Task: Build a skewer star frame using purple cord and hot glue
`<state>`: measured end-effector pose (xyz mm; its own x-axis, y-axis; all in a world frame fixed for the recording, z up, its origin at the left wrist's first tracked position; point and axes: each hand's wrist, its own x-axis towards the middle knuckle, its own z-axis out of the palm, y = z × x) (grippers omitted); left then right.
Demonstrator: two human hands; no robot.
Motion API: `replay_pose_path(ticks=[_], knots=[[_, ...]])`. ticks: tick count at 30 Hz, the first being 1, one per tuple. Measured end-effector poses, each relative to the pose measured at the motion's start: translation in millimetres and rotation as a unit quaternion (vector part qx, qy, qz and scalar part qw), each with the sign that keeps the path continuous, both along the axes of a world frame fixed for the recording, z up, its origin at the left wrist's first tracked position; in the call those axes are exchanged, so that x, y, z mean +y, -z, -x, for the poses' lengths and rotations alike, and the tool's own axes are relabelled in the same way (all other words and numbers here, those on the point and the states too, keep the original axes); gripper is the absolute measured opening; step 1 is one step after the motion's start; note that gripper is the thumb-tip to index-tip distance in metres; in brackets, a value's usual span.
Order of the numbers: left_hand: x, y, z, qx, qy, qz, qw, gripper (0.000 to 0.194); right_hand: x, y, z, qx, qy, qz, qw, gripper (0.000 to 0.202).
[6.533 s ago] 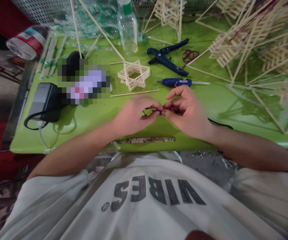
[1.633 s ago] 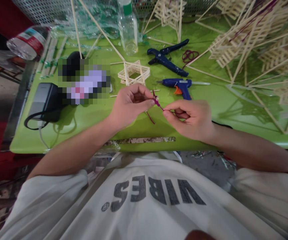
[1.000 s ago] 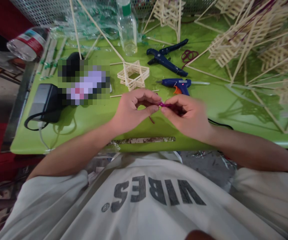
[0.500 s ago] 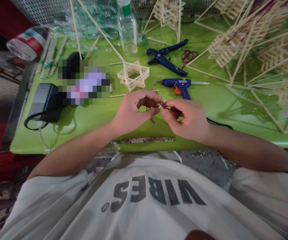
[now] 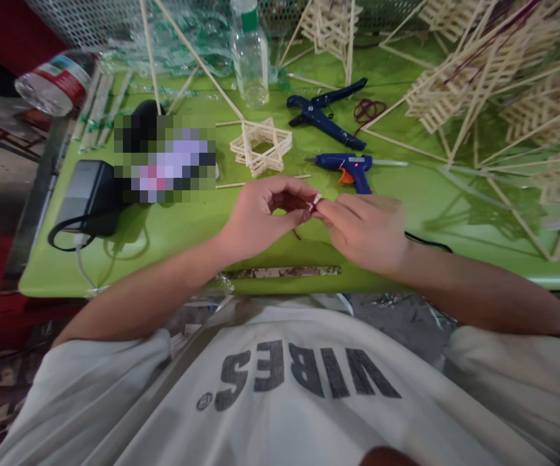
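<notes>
Between the fingertips of my left hand (image 5: 263, 217) is a small pale stick piece (image 5: 317, 198) wrapped in maroon cord (image 5: 297, 234), whose loose end hangs below. My right hand (image 5: 369, 230) meets it from the other side, fingers pinched at the cord; exactly what they grip is mostly hidden. Just beyond my hands lies a star-shaped frame of thin wooden sticks (image 5: 259, 169). A blue glue gun (image 5: 350, 165), with a glue stick in its back, rests behind my right hand.
Dark blue cutters (image 5: 321, 116) and a coil of maroon cord (image 5: 369, 111) lie further back. A clear bottle (image 5: 250, 65) stands behind. Several stick frames (image 5: 435, 97) crowd the right. A power bank (image 5: 88, 197) and blurred phone (image 5: 173, 165) sit left. A flat strip (image 5: 284, 272) lies near the front edge.
My right hand has rolled over, its knuckles now more upward and its fingers closer around the cord. The left hand stays nearly in place, still pinching the stick piece.
</notes>
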<state>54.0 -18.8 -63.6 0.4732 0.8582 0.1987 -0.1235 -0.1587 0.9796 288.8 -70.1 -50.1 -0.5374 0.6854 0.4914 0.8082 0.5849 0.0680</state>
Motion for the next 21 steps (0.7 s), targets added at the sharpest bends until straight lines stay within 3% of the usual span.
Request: replay_pose_path(ticks=[9, 15, 21], knots=[[-2.0, -2.5, 1.1, 0.006, -0.005, -0.008, 1.000, 0.030, -0.9, -2.8, 0.4, -0.039, 0.003, -0.004, 0.999, 0.030], [-2.6, -5.7, -0.1, 0.018, -0.017, -0.011, 1.000, 0.016, -1.2, -2.5, 2.1, -0.024, 0.009, 0.010, 1.000, 0.037], [3.0, -3.2, 3.1, 0.023, -0.021, -0.003, 1.000, 0.024, -0.9, -2.1, 2.6, 0.019, 0.001, 0.012, 1.000, 0.034]])
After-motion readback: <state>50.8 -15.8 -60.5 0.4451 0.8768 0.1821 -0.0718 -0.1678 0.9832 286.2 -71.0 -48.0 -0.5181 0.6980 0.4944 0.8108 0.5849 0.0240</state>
